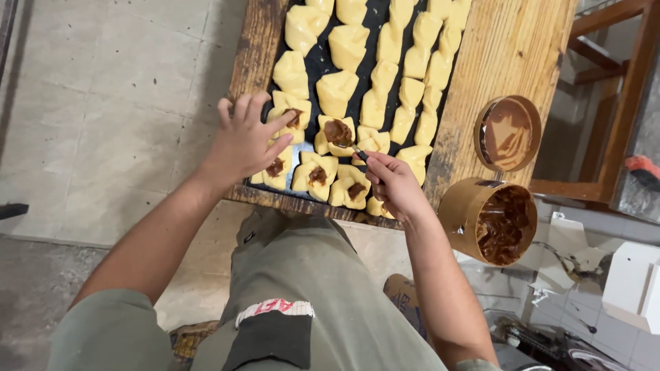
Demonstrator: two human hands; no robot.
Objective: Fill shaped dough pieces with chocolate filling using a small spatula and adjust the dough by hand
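While looking down through the head camera, found a dark baking tray (317, 63) on a wooden table (509, 48), packed with pale yellow dough pieces. Counted about five open dough squares (317, 176) at the near end, each already carrying a dab of brown filling. Saw the folded dough parcels (347, 45) filling the rows beyond, closed and showing no filling. Judged the near squares filled but not yet folded shut, with the far rows seemingly done.

Noted the left hand (244, 141) spread wide and empty, resting on the tray's near left corner and touching a filled square there. Noted the right hand (392, 182) pinched around a small spoon (352, 148), its tip at the blob of filling on the middle square (337, 132).

Spotted a round tub of brown filling (502, 223) just right of that hand at the table's edge, and its lid (507, 132) lying face up behind. Saw a wooden chair (619, 103) and white boxes (629, 275) further right, well apart. Found nothing lying between hands and tray, though the tight rows left little bare room.
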